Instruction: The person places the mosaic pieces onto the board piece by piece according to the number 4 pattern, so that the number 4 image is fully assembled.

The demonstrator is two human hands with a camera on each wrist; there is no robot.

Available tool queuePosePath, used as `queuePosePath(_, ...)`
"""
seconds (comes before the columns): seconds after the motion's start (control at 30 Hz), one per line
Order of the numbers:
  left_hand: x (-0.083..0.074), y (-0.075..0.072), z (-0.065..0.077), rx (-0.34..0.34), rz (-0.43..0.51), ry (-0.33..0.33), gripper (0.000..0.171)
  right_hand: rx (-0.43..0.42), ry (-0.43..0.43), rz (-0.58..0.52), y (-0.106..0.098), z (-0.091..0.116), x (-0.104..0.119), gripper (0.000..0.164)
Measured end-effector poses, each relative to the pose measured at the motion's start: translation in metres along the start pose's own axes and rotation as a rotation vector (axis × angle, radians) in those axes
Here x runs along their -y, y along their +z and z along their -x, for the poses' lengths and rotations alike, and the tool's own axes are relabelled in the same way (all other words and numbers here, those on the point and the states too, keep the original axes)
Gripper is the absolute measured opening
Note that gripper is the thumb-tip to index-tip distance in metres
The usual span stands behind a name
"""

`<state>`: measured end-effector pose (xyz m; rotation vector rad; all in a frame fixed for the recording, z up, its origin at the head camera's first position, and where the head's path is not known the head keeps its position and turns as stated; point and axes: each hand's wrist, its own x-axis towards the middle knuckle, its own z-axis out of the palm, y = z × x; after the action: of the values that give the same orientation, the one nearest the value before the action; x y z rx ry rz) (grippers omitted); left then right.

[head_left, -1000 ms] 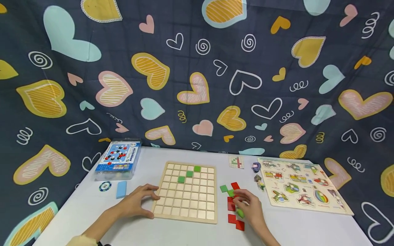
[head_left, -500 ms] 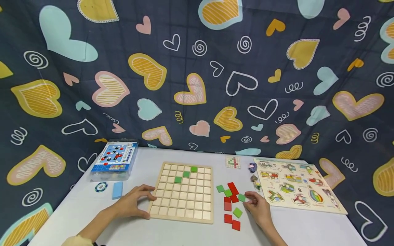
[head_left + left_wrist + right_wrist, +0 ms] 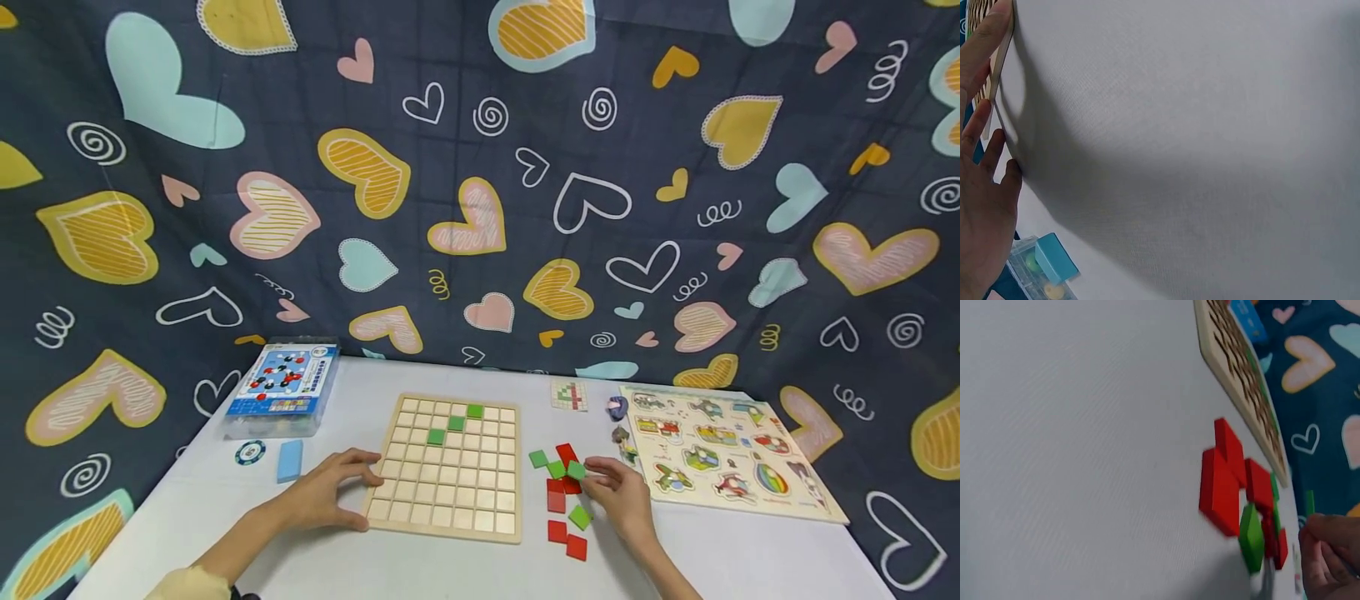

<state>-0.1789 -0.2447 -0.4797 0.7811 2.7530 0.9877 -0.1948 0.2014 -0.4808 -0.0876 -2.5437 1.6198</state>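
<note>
Left hand (image 3: 322,493): mine, loosely spread, touching the board (image 3: 454,493) at its left edge.
Right hand (image 3: 621,498): I pinch 1 green tile (image 3: 576,470) above loose tiles (image 3: 557,498).
Gap: white table (image 3: 533,504), board to tiles.
Squares: 3 set tiles (image 3: 456,424), green.

tiles (image 3: 580,517): green, red | board (image 3: 450,476): pale, gridded | backdrop (image 3: 465,154): navy, heart-patterned

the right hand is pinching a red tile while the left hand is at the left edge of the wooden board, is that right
Not quite: the tile pinched in the right hand is green, not red, as the head view shows. The left hand is indeed at the left edge of the wooden board.
</note>
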Motion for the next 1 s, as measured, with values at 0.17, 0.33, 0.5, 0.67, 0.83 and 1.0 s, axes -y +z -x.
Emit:
queuePosePath(0.17, 0.000, -0.001, 0.000, -0.007, 0.017, 0.000, 0.048, 0.024, -0.036, 0.007, 0.021, -0.004, 0.010, 0.027)
queuePosePath(0.33, 0.000, 0.000, -0.001, -0.010, 0.022, 0.004, 0.048, 0.054, -0.115, -0.034, 0.044, -0.007, 0.017, 0.026)
queuePosePath(0.5, 0.002, 0.002, -0.002, -0.018, 0.019, 0.015, 0.048, 0.117, -0.159, -0.120, 0.069, -0.004, 0.025, 0.026)
queuePosePath(0.67, 0.004, 0.004, -0.001, -0.026, 0.008, 0.011, 0.048, 0.180, -0.188, -0.187, 0.094, -0.004, 0.031, 0.026)
queuePosePath(0.83, 0.003, 0.004, -0.001, -0.020, 0.011, -0.004, 0.047, 0.210, -0.240, -0.187, 0.119, -0.007, 0.038, 0.025)
queuePosePath(1.0, 0.000, 0.002, -0.002, -0.011, 0.016, -0.011, 0.047, 0.231, -0.340, -0.133, 0.147, -0.010, 0.042, 0.023)
